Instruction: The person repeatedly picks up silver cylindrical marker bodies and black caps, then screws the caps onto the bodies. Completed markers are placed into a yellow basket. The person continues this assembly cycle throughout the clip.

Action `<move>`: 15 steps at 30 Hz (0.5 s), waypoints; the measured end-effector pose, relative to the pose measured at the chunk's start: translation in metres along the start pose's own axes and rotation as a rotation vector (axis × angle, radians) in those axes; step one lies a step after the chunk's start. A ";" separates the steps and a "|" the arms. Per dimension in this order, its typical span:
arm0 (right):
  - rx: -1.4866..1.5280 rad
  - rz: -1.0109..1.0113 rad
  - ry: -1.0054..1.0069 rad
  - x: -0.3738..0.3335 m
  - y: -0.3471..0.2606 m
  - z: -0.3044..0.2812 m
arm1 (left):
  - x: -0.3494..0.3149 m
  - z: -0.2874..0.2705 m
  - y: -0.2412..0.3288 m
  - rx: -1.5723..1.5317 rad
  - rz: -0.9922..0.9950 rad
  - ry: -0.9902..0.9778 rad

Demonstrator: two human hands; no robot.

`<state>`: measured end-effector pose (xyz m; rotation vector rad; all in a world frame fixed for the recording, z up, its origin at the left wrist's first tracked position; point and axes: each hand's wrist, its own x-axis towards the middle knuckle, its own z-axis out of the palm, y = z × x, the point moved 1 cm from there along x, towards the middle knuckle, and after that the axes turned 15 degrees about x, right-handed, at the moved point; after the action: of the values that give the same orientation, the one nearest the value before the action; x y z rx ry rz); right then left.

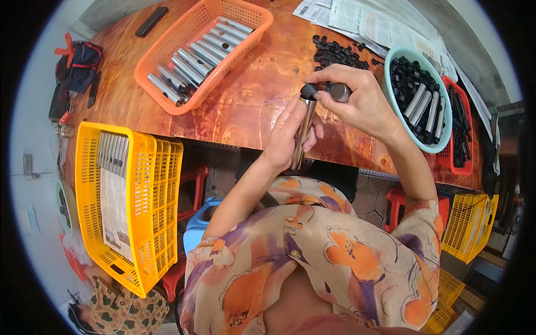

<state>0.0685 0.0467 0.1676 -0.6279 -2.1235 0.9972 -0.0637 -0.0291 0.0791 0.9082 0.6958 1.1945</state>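
Observation:
My left hand [288, 127] is wrapped round a shiny metal tube [304, 134], held nearly upright over the table's near edge. A black plastic cap [308, 91] sits at the tube's upper end. My right hand [357, 97] has its thumb and fingers at that cap. In the same hand is a short dark cylinder with a round brownish-grey end [339, 92]; the rest of it is hidden by the fingers. Just beyond the hands lies a loose pile of small black plastic pieces [336, 54].
On the wooden table [234, 120] stand an orange basket [146, 62] of metal tubes, a pale-green basin [389, 84] with black parts and tubes, and a red basket [468, 159]. Newspapers [357, 19] lie behind. A yellow crate [159, 190] with tubes stands at left. Another person [125, 298] is lower left.

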 end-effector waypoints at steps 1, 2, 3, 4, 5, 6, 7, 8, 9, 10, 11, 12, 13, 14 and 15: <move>-0.002 -0.017 -0.007 -0.002 -0.002 -0.001 | -0.001 0.001 0.002 0.006 0.001 -0.002; -0.004 -0.035 -0.015 -0.003 -0.004 -0.003 | -0.002 0.004 0.004 0.011 0.002 -0.003; -0.006 -0.051 -0.021 -0.006 -0.005 -0.004 | -0.002 0.005 0.006 0.018 0.001 -0.006; -0.013 -0.069 -0.013 -0.008 -0.005 -0.005 | -0.002 0.007 0.007 0.018 -0.004 -0.011; -0.021 -0.087 -0.005 -0.011 -0.005 -0.006 | -0.001 0.007 0.006 0.042 0.002 -0.005; -0.026 -0.110 -0.002 -0.013 -0.005 -0.006 | -0.002 0.007 0.006 0.069 0.011 0.007; -0.031 -0.134 0.001 -0.015 -0.004 -0.006 | -0.001 0.006 0.005 0.096 0.021 0.019; 0.007 -0.151 0.017 -0.017 -0.004 -0.005 | -0.001 0.008 0.007 0.110 0.020 0.029; -0.005 -0.199 0.013 -0.019 -0.002 -0.004 | 0.000 0.007 0.007 0.126 0.024 0.032; -0.018 -0.247 0.008 -0.020 0.001 -0.004 | 0.001 0.006 0.007 0.143 0.027 0.036; -0.031 -0.295 0.004 -0.022 0.003 -0.003 | 0.002 0.006 0.007 0.160 0.030 0.039; -0.006 -0.282 0.019 -0.023 0.004 -0.001 | 0.002 0.010 0.009 0.177 0.021 0.091; -0.009 -0.264 0.002 -0.025 0.004 -0.002 | 0.003 0.010 0.008 0.217 0.025 0.086; -0.012 -0.245 -0.015 -0.025 0.004 -0.004 | 0.004 0.008 0.006 0.257 0.029 0.081; -0.014 -0.228 -0.034 -0.026 0.003 -0.005 | 0.004 0.006 0.004 0.298 0.034 0.078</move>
<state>0.0890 0.0337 0.1576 -0.3668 -2.1761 0.8734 -0.0593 -0.0256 0.0852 1.1282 0.9415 1.1802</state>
